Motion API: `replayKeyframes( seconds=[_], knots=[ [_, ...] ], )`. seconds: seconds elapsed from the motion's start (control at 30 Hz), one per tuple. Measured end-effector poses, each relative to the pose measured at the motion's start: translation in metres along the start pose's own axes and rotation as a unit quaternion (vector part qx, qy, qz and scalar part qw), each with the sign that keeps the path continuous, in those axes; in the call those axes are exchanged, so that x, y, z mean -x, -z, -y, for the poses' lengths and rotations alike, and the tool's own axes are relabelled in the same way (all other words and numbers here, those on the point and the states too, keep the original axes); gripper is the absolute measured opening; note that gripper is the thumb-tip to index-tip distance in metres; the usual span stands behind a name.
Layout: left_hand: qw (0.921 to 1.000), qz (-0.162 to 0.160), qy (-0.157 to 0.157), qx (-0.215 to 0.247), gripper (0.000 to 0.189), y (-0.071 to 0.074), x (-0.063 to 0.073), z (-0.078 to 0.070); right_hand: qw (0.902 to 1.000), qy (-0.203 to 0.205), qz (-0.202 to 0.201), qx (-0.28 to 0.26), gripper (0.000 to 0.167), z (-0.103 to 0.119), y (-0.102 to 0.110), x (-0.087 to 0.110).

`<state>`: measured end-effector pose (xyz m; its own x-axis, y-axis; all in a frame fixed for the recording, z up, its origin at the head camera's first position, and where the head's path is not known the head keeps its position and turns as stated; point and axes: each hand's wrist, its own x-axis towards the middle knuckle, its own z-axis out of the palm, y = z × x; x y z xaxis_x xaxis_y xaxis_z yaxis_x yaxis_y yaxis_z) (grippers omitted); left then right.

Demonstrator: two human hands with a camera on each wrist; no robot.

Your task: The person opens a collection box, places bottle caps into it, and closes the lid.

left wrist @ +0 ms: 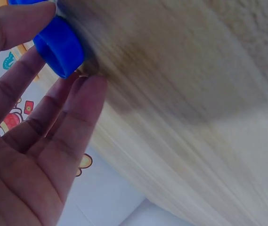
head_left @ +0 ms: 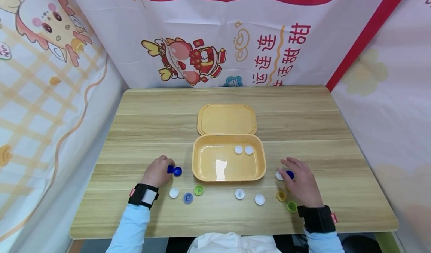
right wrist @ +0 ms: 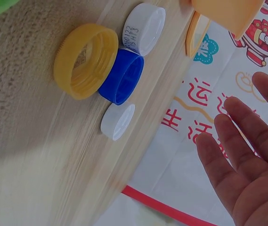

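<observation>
My left hand pinches a blue bottle cap tilted on its edge, just above the table at the left. A second blue cap lies right beside it, nearer the box. At the right, my right hand hovers with relaxed fingers and holds nothing. Under and around it are a blue cap, a yellow cap, a white cap with printed writing and a smaller white cap. Part of this group is hidden by the right hand in the head view.
A yellow plastic box stands mid-table with two white caps inside. Its lid lies behind it. Along the front are white caps, a light-blue cap and green caps.
</observation>
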<state>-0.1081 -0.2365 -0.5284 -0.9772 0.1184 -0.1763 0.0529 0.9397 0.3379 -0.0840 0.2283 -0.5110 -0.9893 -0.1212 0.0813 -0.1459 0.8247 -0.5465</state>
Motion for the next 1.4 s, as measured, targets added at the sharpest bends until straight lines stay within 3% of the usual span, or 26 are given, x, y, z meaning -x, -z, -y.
replayKeyframes(
  seconds=[0.4, 0.67, 0.83, 1.03, 1.4],
  knots=[
    [0.9999, -0.007, -0.003, 0.013, 0.026, 0.003, 0.001, -0.005, 1.0, -0.001, -0.003, -0.004, 0.038, -0.004, -0.001, 0.001],
    [0.9985, -0.041, -0.032, 0.02, 0.025, 0.023, 0.0, -0.019, 0.9999, 0.006, -0.008, -0.004, 0.037, -0.006, -0.001, 0.001],
    [0.9971, -0.051, -0.054, 0.014, 0.029, 0.043, -0.006, -0.039, 0.9999, 0.009, -0.01, -0.006, 0.037, -0.005, 0.0, 0.001],
    [0.9924, -0.062, -0.106, -0.002, 0.03, 0.064, -0.016, -0.069, 0.9999, 0.005, -0.008, -0.009, 0.038, -0.006, 0.004, 0.002],
    [0.9752, -0.066, -0.211, -0.018, 0.027, 0.074, -0.044, -0.122, 0.9996, 0.006, -0.025, -0.012, 0.037, -0.01, 0.005, 0.005]
  ],
)
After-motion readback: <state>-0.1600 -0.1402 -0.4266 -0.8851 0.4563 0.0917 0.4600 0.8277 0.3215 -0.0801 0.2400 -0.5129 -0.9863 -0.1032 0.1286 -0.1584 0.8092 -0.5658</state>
